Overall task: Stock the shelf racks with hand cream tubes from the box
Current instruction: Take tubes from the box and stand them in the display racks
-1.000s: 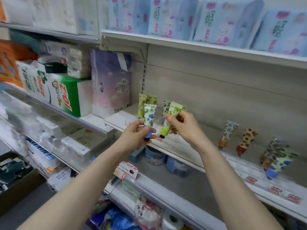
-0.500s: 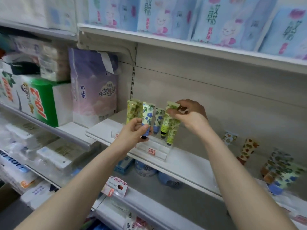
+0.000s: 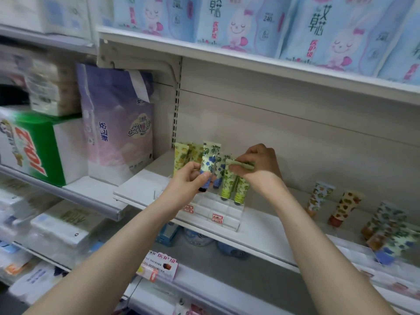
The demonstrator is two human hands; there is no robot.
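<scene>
While our left hand [image 3: 189, 178] grips the blue-flowered tube [image 3: 208, 163] at the clear rack [image 3: 223, 214] and our right hand [image 3: 259, 165] pinches the green tubes [image 3: 227, 184] seated in it, careless insertion may topple the yellow tubes [image 3: 180, 156].

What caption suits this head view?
Left hand holds a blue-flowered tube; right hand pinches green tubes standing in the clear rack.

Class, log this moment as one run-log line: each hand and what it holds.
left hand: grips blue-flowered tube | right hand: pinches green tubes in clear rack | phase: stocking
</scene>
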